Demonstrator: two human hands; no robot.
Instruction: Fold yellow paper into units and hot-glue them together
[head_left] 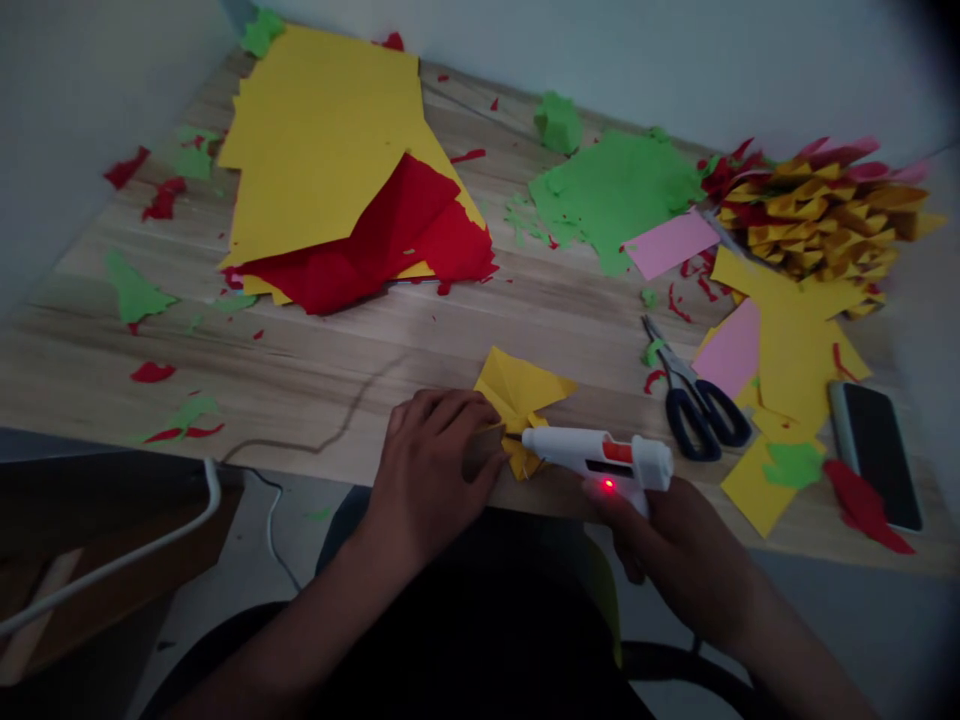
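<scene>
My right hand point(675, 545) grips a white hot glue gun point(574, 448) by its handle, and a red light glows on the gun's body. Its nozzle points left and meets a folded yellow paper piece point(517, 395) near the table's front edge. My left hand point(439, 460) pinches the left side of that yellow paper between thumb and fingers. Part of the paper is hidden behind the fingers. To the right of the gun lie scissors point(697, 405) with dark blue handles, blades slightly apart.
Yellow sheets point(322, 130) with red paper point(405, 230) on top lie back left. Green paper point(615, 190), a cluster of folded yellow paper petals point(825, 220) and a phone point(875, 455) are on the right. Scraps litter the wooden table point(525, 310). A white pipe point(135, 560) runs lower left.
</scene>
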